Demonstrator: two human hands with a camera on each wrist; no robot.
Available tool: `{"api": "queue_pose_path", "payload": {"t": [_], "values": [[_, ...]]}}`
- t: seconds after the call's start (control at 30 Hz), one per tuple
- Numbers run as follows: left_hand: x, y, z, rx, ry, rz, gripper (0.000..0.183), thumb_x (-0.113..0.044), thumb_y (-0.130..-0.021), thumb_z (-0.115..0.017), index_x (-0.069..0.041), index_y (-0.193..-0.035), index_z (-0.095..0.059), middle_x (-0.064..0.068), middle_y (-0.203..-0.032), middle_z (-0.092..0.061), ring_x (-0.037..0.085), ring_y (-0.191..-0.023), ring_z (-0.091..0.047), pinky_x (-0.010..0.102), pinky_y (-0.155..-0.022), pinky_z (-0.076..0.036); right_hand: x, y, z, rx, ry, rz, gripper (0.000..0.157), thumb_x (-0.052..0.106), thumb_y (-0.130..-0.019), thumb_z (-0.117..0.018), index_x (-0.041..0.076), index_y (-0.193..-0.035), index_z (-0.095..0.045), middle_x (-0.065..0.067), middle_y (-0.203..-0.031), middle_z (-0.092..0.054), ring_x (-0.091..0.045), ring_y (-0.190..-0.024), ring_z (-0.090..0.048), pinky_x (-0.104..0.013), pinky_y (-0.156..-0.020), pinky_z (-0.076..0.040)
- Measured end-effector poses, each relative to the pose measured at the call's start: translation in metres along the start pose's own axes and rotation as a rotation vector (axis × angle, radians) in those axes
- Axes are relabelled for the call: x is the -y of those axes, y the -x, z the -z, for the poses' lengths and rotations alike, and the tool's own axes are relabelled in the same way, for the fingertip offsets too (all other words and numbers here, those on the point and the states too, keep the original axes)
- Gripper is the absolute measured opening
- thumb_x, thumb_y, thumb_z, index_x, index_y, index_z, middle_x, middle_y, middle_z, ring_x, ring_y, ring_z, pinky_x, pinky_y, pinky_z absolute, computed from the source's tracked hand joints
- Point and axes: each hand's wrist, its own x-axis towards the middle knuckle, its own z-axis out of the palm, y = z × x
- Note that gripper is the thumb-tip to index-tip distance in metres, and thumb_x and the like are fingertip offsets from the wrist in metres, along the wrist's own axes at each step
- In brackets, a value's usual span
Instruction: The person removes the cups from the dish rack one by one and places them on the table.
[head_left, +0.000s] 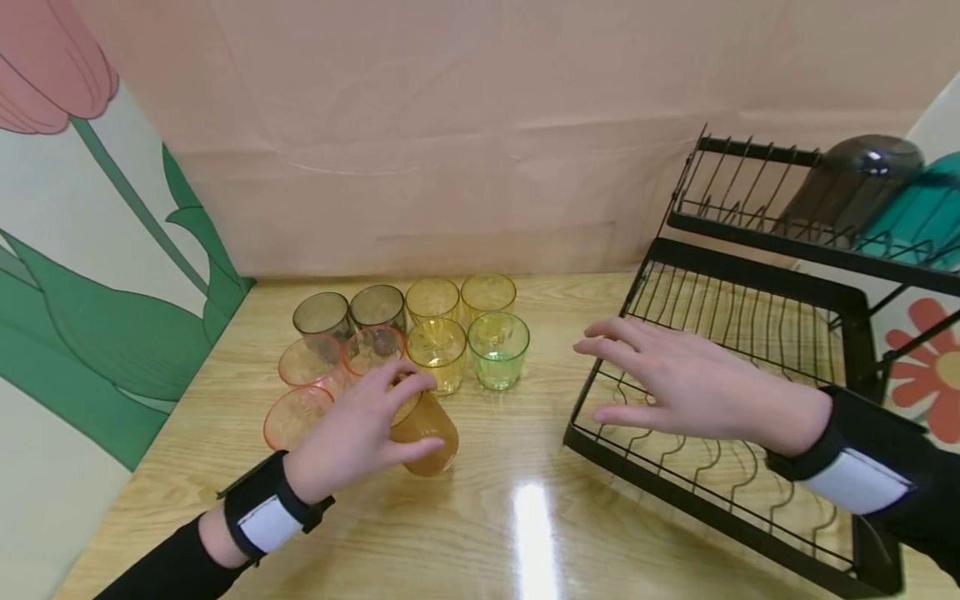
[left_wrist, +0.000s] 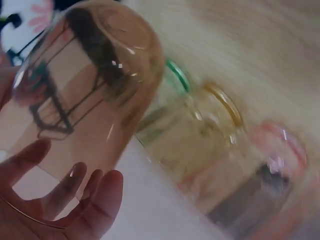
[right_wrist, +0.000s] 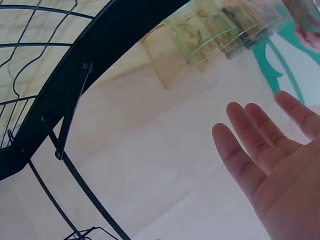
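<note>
My left hand [head_left: 360, 433] grips a tilted amber glass [head_left: 429, 437] near its rim, with its base toward the lower right. In the left wrist view, fingers [left_wrist: 107, 197] show at the open end of the see-through amber glass [left_wrist: 115, 65]. My right hand [head_left: 675, 379] hovers over the left side of the black dish rack [head_left: 720, 500], fingers spread and holding nothing. Beside the left hand stand pink-rimmed glasses [head_left: 296, 417], a yellow glass [head_left: 438, 354] and a green glass [head_left: 498, 350].
Behind them, two dark grey glasses [head_left: 321, 312] and more yellow glasses [head_left: 489, 292] stand near the back wall. On the rack's upper tier lie a dark, rounded vessel [head_left: 855, 179] and a teal one [head_left: 922, 208]. A wooden table [head_left: 420, 533] lies under everything.
</note>
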Motion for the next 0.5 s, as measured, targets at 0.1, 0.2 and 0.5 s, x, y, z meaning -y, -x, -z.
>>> {"api": "queue_pose_path", "payload": {"t": [0.1, 0.2, 0.5], "values": [[0.002, 0.004, -0.002, 0.001, -0.151, -0.062, 0.057, -0.055, -0.076, -0.062, -0.018, -0.119, -0.052, 0.007, -0.114, -0.045, 0.021, -0.098, -0.046, 0.036, -0.076, -0.045, -0.001, 0.002, 0.0, -0.003, 0.002, -0.013, 0.068, 0.064, -0.082, -0.046, 0.022, -0.134, -0.039, 0.001, -0.134, -0.038, -0.012, -0.098, -0.05, -0.033, -0.069, -0.046], [0.006, 0.008, -0.005, 0.008, -0.23, -0.083, 0.058, -0.052, -0.076, -0.064, -0.017, -0.12, -0.052, 0.012, -0.117, -0.045, 0.027, -0.102, -0.045, 0.041, -0.076, -0.046, -0.002, 0.004, 0.0, -0.011, 0.0, -0.02, 0.069, 0.064, -0.082, -0.047, 0.022, -0.135, -0.039, 0.0, -0.134, -0.038, -0.014, -0.098, -0.051, -0.035, -0.07, -0.047], [0.018, 0.019, -0.016, 0.03, -0.389, -0.081, 0.063, -0.053, -0.074, -0.065, -0.018, -0.124, -0.051, 0.016, -0.12, -0.044, 0.033, -0.099, -0.047, 0.041, -0.061, -0.049, -0.004, 0.006, -0.001, -0.033, 0.005, -0.017, 0.069, 0.063, -0.081, -0.05, 0.023, -0.136, -0.038, -0.001, -0.135, -0.039, -0.016, -0.098, -0.052, -0.037, -0.073, -0.047]]}}
